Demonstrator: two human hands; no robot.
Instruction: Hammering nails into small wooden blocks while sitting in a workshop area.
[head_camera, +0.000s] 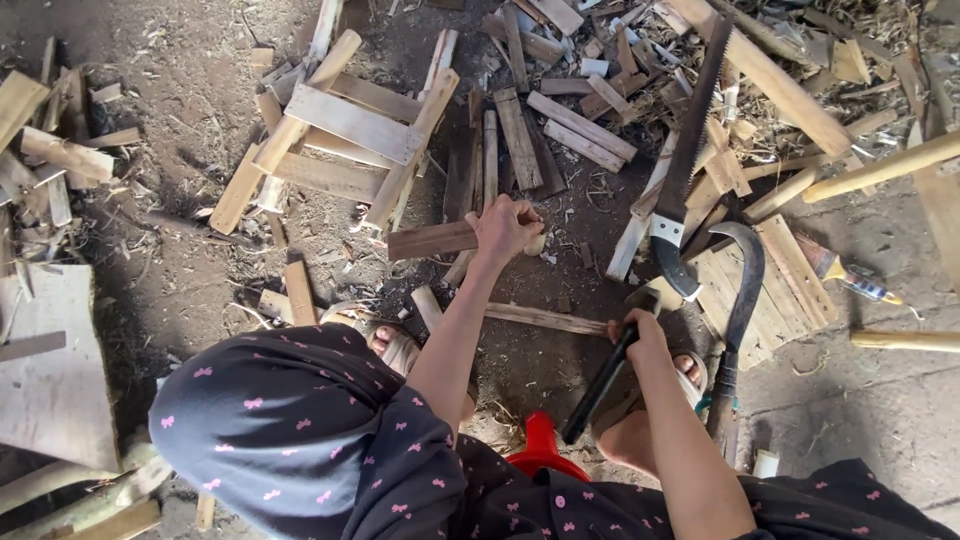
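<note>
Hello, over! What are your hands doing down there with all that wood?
Left hand gripping short plank. Right hand holding dark-handled tool. Saw and sickle lying close beside, scrap wood all around.

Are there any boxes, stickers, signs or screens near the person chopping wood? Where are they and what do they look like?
No boxes, signs or screens show here.
Possible label: a blue and yellow band on the handle of a small tool, lying on the ground at the right, past the curved sickle; too small to be sure.
Light band: on the saw, where blade meets dark handle, beyond the right hand; plain, no print visible.
</note>
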